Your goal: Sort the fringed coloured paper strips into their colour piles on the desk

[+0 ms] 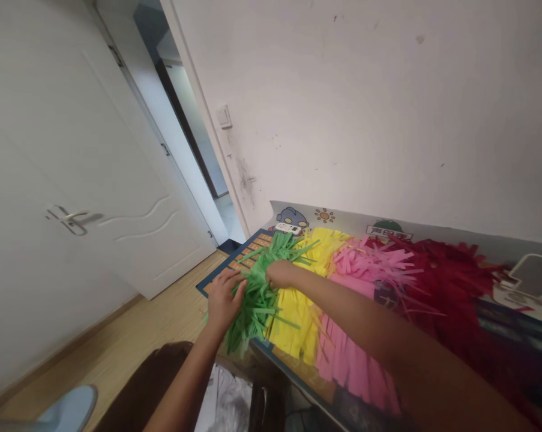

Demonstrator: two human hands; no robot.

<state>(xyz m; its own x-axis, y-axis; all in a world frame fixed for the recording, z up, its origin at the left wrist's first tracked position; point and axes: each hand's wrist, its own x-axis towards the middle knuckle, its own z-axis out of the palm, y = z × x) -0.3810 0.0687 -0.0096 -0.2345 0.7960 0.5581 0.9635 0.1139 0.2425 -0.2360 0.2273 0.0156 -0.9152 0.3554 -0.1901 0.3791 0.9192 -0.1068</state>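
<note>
A bunch of green fringed paper strips (255, 306) lies at the left end of the table. My left hand (224, 298) is at its left side, thumb and fingertips brought together on the strips. Pressed into the top of the bunch, my right hand (280, 275) is closed with the green paper at its fingers; the fingertips are partly hidden. Yellow paper fringe (286, 327) lies just right of the green, under my right forearm. Pink fringe (349, 360) and dark red fringe (446, 270) follow further right.
A printed mat (256, 243) covers the table, with a white remote-like device (289, 228) at its back edge. The wall (365, 120) rises behind. To the left stands a white door (95, 150) beside an open doorway. A blue-grey round-edged object (70, 408) is at lower left.
</note>
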